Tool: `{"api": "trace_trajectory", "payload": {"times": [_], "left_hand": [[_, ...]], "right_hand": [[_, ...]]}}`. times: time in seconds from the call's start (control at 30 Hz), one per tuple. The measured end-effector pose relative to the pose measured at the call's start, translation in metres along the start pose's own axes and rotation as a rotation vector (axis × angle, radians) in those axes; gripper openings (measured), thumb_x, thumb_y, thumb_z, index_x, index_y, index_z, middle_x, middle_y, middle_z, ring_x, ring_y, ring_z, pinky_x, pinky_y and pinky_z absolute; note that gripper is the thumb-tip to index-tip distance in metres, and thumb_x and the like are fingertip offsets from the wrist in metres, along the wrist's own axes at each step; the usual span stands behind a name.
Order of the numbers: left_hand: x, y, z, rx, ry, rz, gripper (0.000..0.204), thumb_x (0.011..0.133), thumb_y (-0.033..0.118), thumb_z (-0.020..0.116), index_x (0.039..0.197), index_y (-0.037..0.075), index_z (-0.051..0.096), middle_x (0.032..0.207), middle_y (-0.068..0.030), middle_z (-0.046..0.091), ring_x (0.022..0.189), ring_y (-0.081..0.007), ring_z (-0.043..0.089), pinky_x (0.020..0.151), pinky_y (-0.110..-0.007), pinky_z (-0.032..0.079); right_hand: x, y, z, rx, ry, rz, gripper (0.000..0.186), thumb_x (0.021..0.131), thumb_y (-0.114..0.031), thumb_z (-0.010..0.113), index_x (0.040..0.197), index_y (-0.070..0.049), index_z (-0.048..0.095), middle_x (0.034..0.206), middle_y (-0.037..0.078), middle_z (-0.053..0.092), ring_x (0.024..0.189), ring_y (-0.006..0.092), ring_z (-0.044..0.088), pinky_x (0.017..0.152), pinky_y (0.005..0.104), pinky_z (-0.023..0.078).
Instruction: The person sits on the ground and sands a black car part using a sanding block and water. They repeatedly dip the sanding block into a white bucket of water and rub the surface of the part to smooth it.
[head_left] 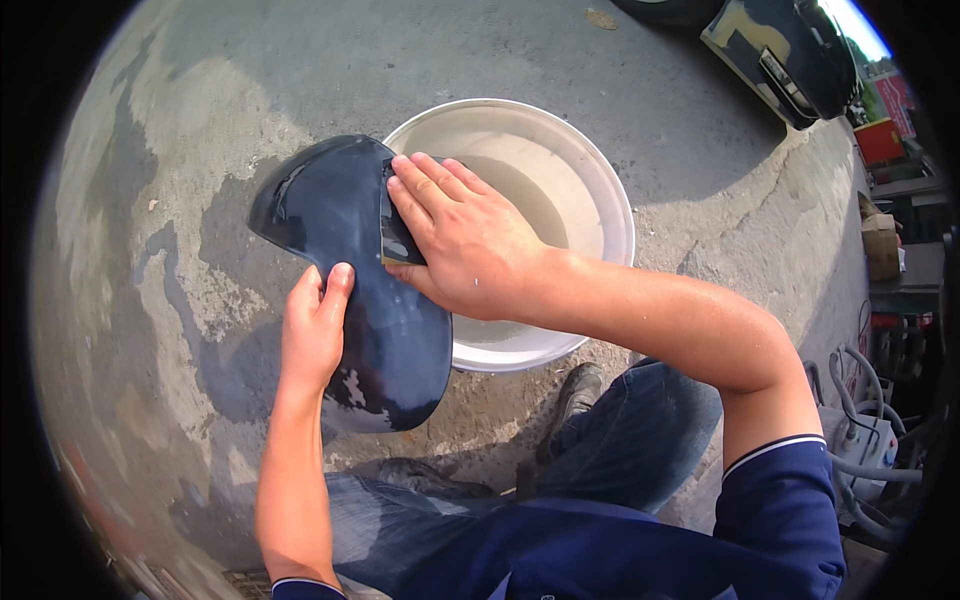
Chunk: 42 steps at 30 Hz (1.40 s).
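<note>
Black curved panel (395, 345), our left hand (315, 330) clasping its edge, fingers mostly hidden, our right hand (470, 235) pressing a dark sheet (396, 235) onto it, fingers outstretched

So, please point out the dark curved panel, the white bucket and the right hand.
Dark curved panel (378, 305), head view: middle of its surface.
White bucket (603, 215), head view: right side of its inner wall.
Right hand (470, 235), head view: its back.
</note>
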<state>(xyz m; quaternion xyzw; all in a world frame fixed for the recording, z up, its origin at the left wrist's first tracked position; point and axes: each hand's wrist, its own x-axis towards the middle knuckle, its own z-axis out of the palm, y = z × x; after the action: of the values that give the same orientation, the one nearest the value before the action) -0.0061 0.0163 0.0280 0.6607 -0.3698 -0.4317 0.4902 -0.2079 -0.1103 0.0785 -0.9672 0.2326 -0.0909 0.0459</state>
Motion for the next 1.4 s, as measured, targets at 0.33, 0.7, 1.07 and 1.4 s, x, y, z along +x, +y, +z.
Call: {"api": "trace_trajectory", "payload": {"times": [0.33, 0.7, 1.07, 1.4], "left_hand": [[-0.001, -0.002, -0.005, 0.050, -0.026, -0.016, 0.036, 0.115, 0.028, 0.060, 0.084, 0.014, 0.047, 0.081, 0.0115, 0.038, 0.075, -0.0013, 0.031, 0.062, -0.024, 0.029], [0.006, -0.017, 0.000, -0.046, 0.012, 0.016, 0.042, 0.113, 0.032, 0.063, 0.080, 0.010, 0.049, 0.077, 0.0098, 0.042, 0.071, -0.0034, 0.035, 0.059, -0.028, 0.032], [0.002, -0.008, -0.002, -0.014, 0.038, 0.035, 0.045, 0.114, 0.037, 0.062, 0.081, 0.009, 0.050, 0.075, 0.0091, 0.045, 0.071, -0.0032, 0.039, 0.060, -0.027, 0.034], [0.004, -0.011, 0.000, -0.038, 0.030, 0.003, 0.047, 0.112, 0.039, 0.064, 0.079, 0.011, 0.048, 0.074, 0.0101, 0.040, 0.069, -0.0031, 0.034, 0.058, -0.027, 0.030]], "right_hand": [[-0.009, -0.008, 0.009, 0.178, 0.042, 0.044, 0.083, 0.099, -0.045, 0.071, 0.157, 0.008, 0.046, 0.170, 0.023, 0.039, 0.162, 0.0361, 0.031, 0.133, 0.0522, 0.025], [-0.039, -0.036, -0.003, 0.102, -0.081, -0.131, 0.086, 0.102, -0.057, 0.060, 0.159, 0.006, 0.046, 0.174, 0.022, 0.034, 0.165, 0.0326, 0.026, 0.135, 0.0484, 0.019], [-0.054, -0.045, -0.014, 0.117, -0.169, -0.258, 0.082, 0.098, -0.048, 0.069, 0.160, 0.002, 0.047, 0.172, 0.019, 0.039, 0.164, 0.0303, 0.030, 0.134, 0.0479, 0.025], [-0.084, -0.050, -0.018, 0.109, -0.228, -0.372, 0.075, 0.101, -0.043, 0.064, 0.159, 0.002, 0.048, 0.172, 0.017, 0.040, 0.163, 0.0300, 0.031, 0.133, 0.0507, 0.022]]}}
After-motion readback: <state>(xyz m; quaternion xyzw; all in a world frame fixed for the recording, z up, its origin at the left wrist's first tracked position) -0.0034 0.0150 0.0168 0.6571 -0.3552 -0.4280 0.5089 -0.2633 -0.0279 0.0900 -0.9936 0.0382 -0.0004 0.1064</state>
